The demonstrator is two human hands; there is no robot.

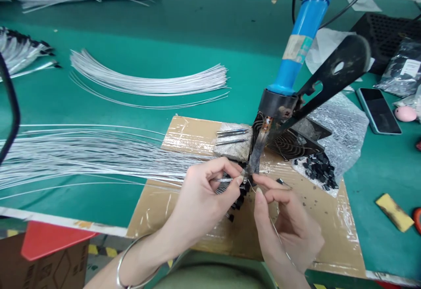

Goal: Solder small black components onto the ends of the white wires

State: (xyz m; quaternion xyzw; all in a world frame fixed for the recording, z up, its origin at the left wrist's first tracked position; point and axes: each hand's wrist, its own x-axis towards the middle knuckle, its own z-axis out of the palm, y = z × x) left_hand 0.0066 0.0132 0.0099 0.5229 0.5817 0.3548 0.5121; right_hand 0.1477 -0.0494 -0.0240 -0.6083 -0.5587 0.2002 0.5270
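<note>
A blue-handled soldering iron (297,39) is fixed in a stand, its tip pointing down between my hands. My left hand (210,192) pinches a thin cable end right beside the iron's tip. With thumb and forefinger my right hand (286,219) grips a thin solder wire (279,236), which runs up to the tip and trails down over the palm. Beneath my left hand lies a bundle of white cables (98,153), with black connectors (241,199) at the near ends. The exact joint at the tip is partly hidden by my fingertips.
Tape-covered cardboard (184,137) lies under the work. Behind it is a grey block (234,142) with metal pins. Small black parts (320,170) sit on bubble wrap to the right, near a phone (379,111) and a yellow sponge (394,212). Another cable bundle (148,78) lies farther back.
</note>
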